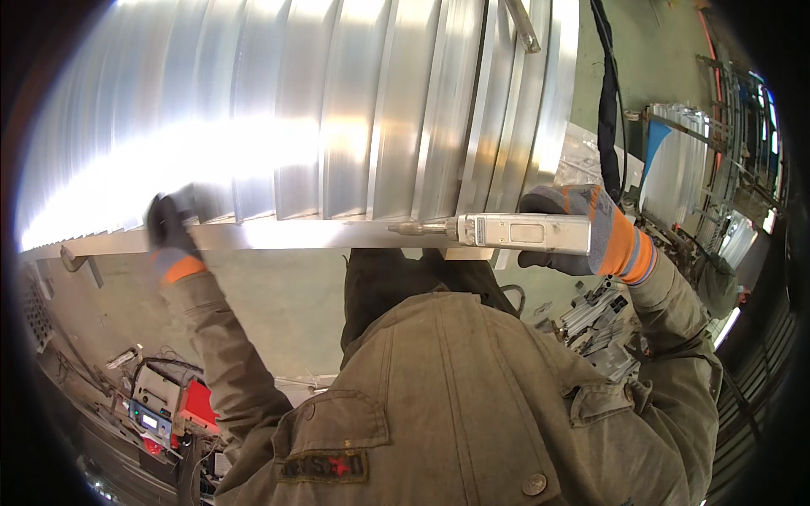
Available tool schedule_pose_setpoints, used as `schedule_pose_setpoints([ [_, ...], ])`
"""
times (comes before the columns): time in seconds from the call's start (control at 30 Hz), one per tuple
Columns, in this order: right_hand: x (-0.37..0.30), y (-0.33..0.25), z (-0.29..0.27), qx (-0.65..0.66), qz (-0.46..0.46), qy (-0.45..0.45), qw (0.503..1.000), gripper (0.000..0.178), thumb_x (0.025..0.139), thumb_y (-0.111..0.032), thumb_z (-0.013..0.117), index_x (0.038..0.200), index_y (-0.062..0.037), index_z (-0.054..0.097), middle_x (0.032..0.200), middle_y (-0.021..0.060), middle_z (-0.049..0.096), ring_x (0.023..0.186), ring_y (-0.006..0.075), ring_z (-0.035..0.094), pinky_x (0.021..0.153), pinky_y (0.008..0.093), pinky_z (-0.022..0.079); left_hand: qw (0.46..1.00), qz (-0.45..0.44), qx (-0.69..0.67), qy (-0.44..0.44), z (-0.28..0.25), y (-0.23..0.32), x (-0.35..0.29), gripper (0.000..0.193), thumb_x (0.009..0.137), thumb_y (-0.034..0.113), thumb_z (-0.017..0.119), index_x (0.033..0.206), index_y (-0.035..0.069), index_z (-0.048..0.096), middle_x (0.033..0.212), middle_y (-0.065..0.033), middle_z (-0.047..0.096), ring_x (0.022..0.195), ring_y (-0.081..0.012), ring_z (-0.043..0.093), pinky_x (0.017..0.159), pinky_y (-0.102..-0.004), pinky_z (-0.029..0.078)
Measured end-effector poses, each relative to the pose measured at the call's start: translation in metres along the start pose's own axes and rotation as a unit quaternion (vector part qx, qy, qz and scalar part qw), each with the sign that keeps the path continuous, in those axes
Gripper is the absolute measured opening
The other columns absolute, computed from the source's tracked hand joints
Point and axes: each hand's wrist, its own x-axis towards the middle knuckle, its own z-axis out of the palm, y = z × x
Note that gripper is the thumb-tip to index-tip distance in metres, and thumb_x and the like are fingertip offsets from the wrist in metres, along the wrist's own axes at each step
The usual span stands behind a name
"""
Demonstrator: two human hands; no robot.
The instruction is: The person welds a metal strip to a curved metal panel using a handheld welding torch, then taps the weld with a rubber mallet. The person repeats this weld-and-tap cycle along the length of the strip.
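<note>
My right hand point(569, 228), in a grey, black and orange glove, is closed around the boxy pale body of a welding gun point(523, 234). Its narrow metal nozzle point(419, 228) points left, just over the long flat edge bar point(295, 236) of a shiny ribbed metal panel point(350, 110). I cannot tell whether the nozzle touches the bar. Farther left, my left hand point(173, 226), gloved in black with an orange cuff, lies across the same bar. Its fingers are slightly blurred and stretched toward the panel's ribs, with nothing seen in them.
A thick black hose point(607, 101) runs beyond the panel's right side. A loose metal bar point(523, 25) lies on the panel's far end. Metal offcuts point(595, 316) are heaped on the right. At lower left stand a machine with a lit screen point(150, 420) and a red box point(198, 406).
</note>
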Motion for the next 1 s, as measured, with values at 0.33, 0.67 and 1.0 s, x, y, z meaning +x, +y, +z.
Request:
schedule_pose_setpoints([
  [0.33,0.006,0.035,0.004,0.079,0.142,-0.072,0.984,0.052,0.09,-0.046,0.092,0.116,-0.0064,0.071,0.094,0.0142,0.078,0.088,0.0369,0.078,0.08,0.0446,0.061,0.805,-0.081,0.348,-0.473,0.185,0.124,-0.141,0.05,0.089,0.054,0.089,0.103,0.007,0.079,0.08,-0.0021,0.066,0.062,-0.0159,0.057,0.056,-0.0378,0.05],
  [0.67,0.012,0.051,0.011,0.153,0.079,-0.043,0.984,0.044,0.092,-0.04,0.091,0.114,-0.0068,0.072,0.097,0.013,0.075,0.089,0.0351,0.076,0.078,0.0425,0.058,0.699,-0.085,0.511,-0.493,0.236,0.116,-0.141,0.065,0.089,0.07,0.084,0.104,0.007,0.078,0.084,-0.0056,0.071,0.066,-0.0179,0.065,0.059,-0.0421,0.054],
  [1.0,0.029,0.058,0.013,0.169,0.095,-0.069,0.979,0.044,0.094,-0.04,0.09,0.118,-0.0072,0.074,0.1,0.0119,0.078,0.089,0.0331,0.077,0.079,0.0413,0.059,0.758,-0.134,0.385,-0.509,0.234,0.102,-0.136,0.048,0.091,0.052,0.089,0.081,0.007,0.073,0.073,-0.0037,0.069,0.059,-0.0172,0.061,0.054,-0.0383,0.049],
])
